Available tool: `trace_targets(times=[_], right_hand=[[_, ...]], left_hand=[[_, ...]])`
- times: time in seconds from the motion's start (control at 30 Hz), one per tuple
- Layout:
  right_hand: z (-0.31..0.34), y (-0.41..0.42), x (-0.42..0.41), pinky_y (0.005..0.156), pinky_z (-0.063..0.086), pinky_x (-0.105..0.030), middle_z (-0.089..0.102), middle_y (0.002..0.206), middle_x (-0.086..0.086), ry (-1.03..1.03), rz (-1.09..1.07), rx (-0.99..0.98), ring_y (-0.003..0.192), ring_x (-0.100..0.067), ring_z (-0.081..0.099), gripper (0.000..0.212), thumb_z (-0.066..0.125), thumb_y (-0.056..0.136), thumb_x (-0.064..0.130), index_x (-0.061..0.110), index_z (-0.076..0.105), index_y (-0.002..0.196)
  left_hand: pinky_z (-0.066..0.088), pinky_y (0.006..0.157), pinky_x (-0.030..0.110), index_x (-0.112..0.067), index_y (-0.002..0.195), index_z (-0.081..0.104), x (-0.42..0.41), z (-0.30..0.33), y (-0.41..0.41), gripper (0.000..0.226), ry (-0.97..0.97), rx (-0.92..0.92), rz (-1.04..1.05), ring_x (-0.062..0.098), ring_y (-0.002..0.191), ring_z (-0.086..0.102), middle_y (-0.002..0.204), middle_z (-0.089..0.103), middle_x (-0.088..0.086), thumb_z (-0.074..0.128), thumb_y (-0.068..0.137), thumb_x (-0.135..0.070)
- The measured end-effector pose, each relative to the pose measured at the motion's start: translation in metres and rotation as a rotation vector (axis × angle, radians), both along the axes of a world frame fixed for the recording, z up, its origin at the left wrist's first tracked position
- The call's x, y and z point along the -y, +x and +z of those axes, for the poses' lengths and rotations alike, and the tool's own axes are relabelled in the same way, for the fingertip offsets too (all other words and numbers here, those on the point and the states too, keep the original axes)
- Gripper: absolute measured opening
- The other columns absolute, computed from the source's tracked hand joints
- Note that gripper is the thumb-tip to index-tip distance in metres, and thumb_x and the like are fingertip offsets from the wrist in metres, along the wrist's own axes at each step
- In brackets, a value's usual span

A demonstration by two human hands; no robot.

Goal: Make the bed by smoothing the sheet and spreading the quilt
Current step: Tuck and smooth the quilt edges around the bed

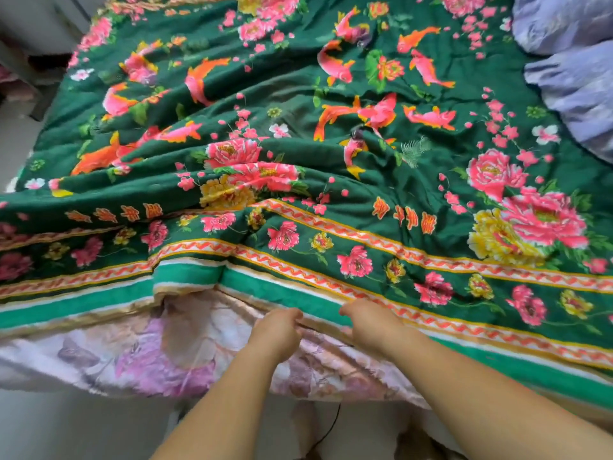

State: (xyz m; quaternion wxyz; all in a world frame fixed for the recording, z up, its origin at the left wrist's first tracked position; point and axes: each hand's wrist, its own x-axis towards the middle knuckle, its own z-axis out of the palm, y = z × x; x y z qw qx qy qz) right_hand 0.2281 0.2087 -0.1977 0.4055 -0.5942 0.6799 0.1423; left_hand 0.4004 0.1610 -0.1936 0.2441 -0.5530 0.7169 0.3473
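Both hands, left (277, 333) and right (368, 323), grip near edge of rumpled green floral quilt (298, 127) over pink sheet (149, 356)

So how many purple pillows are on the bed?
2, both at the far right of the bed: one pillow in the top corner, the other pillow just below it. Both run off the picture, so more may be hidden.

quilt (298, 127): 1 | sheet (149, 356): 1 | pillows (570, 61): 2 | hands (277, 333): 2
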Motion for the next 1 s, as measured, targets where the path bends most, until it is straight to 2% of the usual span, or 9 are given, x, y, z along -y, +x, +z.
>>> trace_targets(times=[0.17,0.3,0.37,0.53,0.67,0.77,0.87,0.93,1.0], right_hand=[[-0.048,0.047,0.007,0.102,0.039,-0.043,0.044,0.135,-0.010,-0.091,-0.016,-0.120,0.126,-0.032,0.042,0.038,0.054,0.091,0.020,0.017,0.045,0.128],[-0.068,0.057,0.008,0.102,0.033,-0.048,0.025,0.150,-0.015,-0.085,0.101,-0.354,0.135,-0.035,0.029,0.063,0.048,0.094,0.014,0.017,0.017,0.148],[-0.076,0.058,0.011,0.097,0.037,-0.047,0.027,0.148,-0.021,-0.101,0.172,-0.463,0.130,-0.038,0.036,0.065,0.044,0.095,0.015,0.015,0.009,0.150],[-0.076,0.054,0.031,0.072,0.039,-0.035,0.061,0.118,-0.012,-0.214,0.144,-0.416,0.107,-0.032,0.060,0.034,0.045,0.093,0.009,0.012,0.041,0.126],[-0.045,0.040,0.026,0.068,0.033,-0.034,0.064,0.111,-0.013,-0.222,0.005,-0.327,0.104,-0.035,0.060,0.030,0.046,0.089,0.004,0.010,0.047,0.118],[-0.017,0.027,0.012,0.068,0.036,-0.033,0.064,0.109,-0.013,-0.248,-0.082,-0.220,0.104,-0.036,0.058,0.022,0.053,0.086,0.012,0.014,0.053,0.108],[0.016,0.012,-0.004,0.068,0.035,-0.031,0.063,0.110,-0.014,-0.251,-0.121,-0.145,0.104,-0.036,0.058,0.018,0.052,0.083,0.012,0.015,0.054,0.100],[0.037,0.003,-0.015,0.068,0.034,-0.031,0.063,0.109,-0.015,-0.280,-0.128,-0.125,0.103,-0.037,0.057,0.013,0.050,0.081,0.011,0.018,0.050,0.092],[0.051,-0.004,-0.026,0.067,0.034,-0.032,0.063,0.109,-0.017,-0.335,-0.148,-0.105,0.101,-0.038,0.057,0.014,0.049,0.081,0.014,0.018,0.049,0.094]], left_hand=[[0.038,0.107,0.035,-0.021,0.139,0.043,0.022,-0.033,0.014,0.049,-0.054,-0.030,-0.140,0.023,0.129,0.045,0.140,0.048,0.004,0.055,0.092,-0.027],[0.037,0.107,0.037,-0.019,0.139,0.043,0.026,-0.059,0.020,0.050,-0.080,-0.068,-0.182,0.025,0.129,0.043,0.140,0.046,0.005,0.056,0.091,-0.025],[0.037,0.108,0.039,-0.018,0.136,0.046,0.021,-0.074,0.022,0.048,-0.046,-0.104,-0.173,0.025,0.129,0.042,0.139,0.045,0.005,0.058,0.090,-0.027],[0.039,0.103,0.039,-0.016,0.128,0.049,0.016,-0.079,0.028,0.044,-0.094,-0.198,-0.178,0.025,0.123,0.045,0.131,0.048,0.005,0.062,0.086,-0.022],[0.039,0.099,0.040,-0.021,0.134,0.041,0.014,-0.059,0.023,0.052,-0.298,-0.162,-0.221,0.028,0.120,0.043,0.129,0.047,0.006,0.061,0.086,-0.022],[0.028,0.106,0.040,-0.031,0.138,0.036,0.014,-0.044,0.017,0.060,-0.515,-0.047,-0.298,0.026,0.128,0.035,0.133,0.042,0.001,0.062,0.084,-0.028],[0.023,0.112,0.043,-0.031,0.131,0.044,0.010,-0.024,0.007,0.054,-0.536,-0.022,-0.275,0.023,0.130,0.038,0.132,0.048,-0.001,0.063,0.082,-0.020],[0.040,0.098,0.040,-0.027,0.118,0.053,0.006,-0.007,-0.001,0.037,-0.487,-0.026,-0.245,0.028,0.115,0.053,0.120,0.060,0.002,0.060,0.084,-0.016],[0.048,0.080,0.038,-0.023,0.112,0.053,-0.002,0.013,-0.007,0.027,-0.451,-0.014,-0.251,0.032,0.104,0.060,0.111,0.066,0.007,0.057,0.086,-0.017]])
